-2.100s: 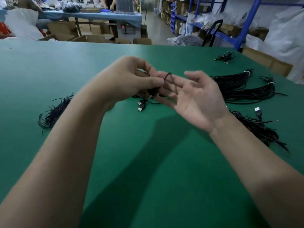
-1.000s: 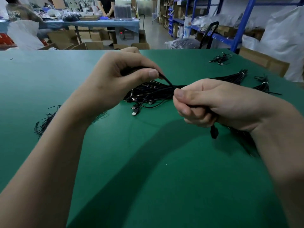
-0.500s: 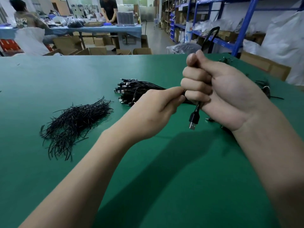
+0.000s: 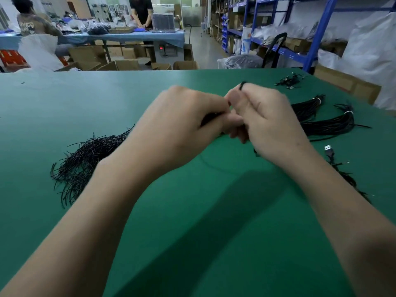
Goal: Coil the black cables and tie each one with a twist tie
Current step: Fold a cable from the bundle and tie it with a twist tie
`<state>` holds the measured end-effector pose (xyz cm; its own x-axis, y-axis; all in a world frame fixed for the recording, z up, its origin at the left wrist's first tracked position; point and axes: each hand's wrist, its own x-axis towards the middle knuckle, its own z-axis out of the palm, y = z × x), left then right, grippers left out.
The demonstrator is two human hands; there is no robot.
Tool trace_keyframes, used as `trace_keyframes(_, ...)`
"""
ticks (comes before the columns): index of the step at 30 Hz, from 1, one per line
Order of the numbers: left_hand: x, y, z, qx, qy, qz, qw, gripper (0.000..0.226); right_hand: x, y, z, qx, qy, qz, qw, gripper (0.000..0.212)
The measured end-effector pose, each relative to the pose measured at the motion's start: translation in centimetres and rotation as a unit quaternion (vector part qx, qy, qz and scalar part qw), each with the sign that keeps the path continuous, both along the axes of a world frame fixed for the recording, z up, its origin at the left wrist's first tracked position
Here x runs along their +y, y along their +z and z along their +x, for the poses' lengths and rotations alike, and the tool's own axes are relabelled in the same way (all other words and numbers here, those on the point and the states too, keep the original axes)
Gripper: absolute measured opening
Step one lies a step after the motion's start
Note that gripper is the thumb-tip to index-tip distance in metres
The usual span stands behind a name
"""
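2 hands up mid-table, left hand pinching and right hand curled round 1 black cable w/ its loop poking out top, 1 twist tie pile on the left, 2 tied bundles + 1 loose USB cable on the right, just green table btw the forearms.

Soft indoor light, motion blur, warped edges

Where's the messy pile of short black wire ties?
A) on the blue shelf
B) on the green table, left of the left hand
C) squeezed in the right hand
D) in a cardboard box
B: the loose pile of short black wire ties lies on the flat green table, left of the left hand.
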<state>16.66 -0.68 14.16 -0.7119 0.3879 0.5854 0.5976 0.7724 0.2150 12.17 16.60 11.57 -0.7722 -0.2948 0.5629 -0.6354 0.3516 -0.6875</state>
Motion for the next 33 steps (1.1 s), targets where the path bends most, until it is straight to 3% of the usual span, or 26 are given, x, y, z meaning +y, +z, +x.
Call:
trace_keyframes(2,-0.9,0.5,0.0,0.022,0.009,0.026,0.999,0.041,-0.2,0.0,0.2,-0.073,0.077,0.018,0.994,0.051)
trace_keyframes(5,-1.5,0.8,0.2,0.021,-0.009,0.081,0.996,0.043,-0.2,0.2,0.4,-0.242,0.232,-0.037,0.941,0.073)
trace_keyframes(9,-1.7,0.4,-0.2,0.024,-0.012,0.158,0.987,0.053,0.5,0.8,1.0,-0.356,0.389,-0.091,0.845,0.053)
trace_keyframes(12,-1.3,-0.7,-0.9,-0.015,-0.057,0.265,0.962,0.050,0.9,1.4,1.3,-0.380,0.463,-0.163,0.784,0.040)
trace_keyframes(15,0.5,-2.4,-1.6,-0.075,-0.092,0.346,0.931,0.044,0.3,1.9,1.9,-0.359,0.473,-0.220,0.774,0.035)
trace_keyframes(17,1.8,-3.5,-2.0,-0.096,-0.086,0.348,0.928,0.042,0.2,2.5,1.9,-0.341,0.461,-0.295,0.764,0.033)
trace_keyframes(20,3.1,-4.6,-1.7,-0.110,-0.068,0.257,0.958,0.022,0.6,3.4,1.1,-0.335,0.402,-0.450,0.723,0.023)
trace_keyframes(21,3.3,-4.8,-1.5,-0.118,-0.065,0.208,0.969,0.018,0.8,3.5,0.7,-0.324,0.358,-0.484,0.730,0.021)
trace_keyframes(23,3.5,-4.8,-1.2,-0.131,-0.063,0.118,0.982,0.017,1.2,3.0,0.0,-0.276,0.244,-0.494,0.787,0.027)
trace_keyframes(26,3.2,-3.6,-1.0,-0.116,-0.046,0.015,0.992,0.023,1.2,1.7,-0.6,-0.133,0.074,-0.352,0.924,0.034)
trace_keyframes(27,2.8,-3.1,-0.9,-0.108,-0.036,-0.007,0.993,0.024,1.2,1.3,-0.7,-0.085,0.041,-0.285,0.954,0.034)
trace_keyframes(30,1.2,-1.7,-0.7,-0.056,-0.021,-0.013,0.998,0.023,1.2,0.5,-0.8,-0.005,-0.010,-0.093,0.996,0.033)
trace_keyframes(33,-0.6,-0.4,-0.6,-0.008,-0.014,0.011,1.000,0.023,0.8,0.1,-0.6,-0.033,0.007,0.035,0.999,0.036)
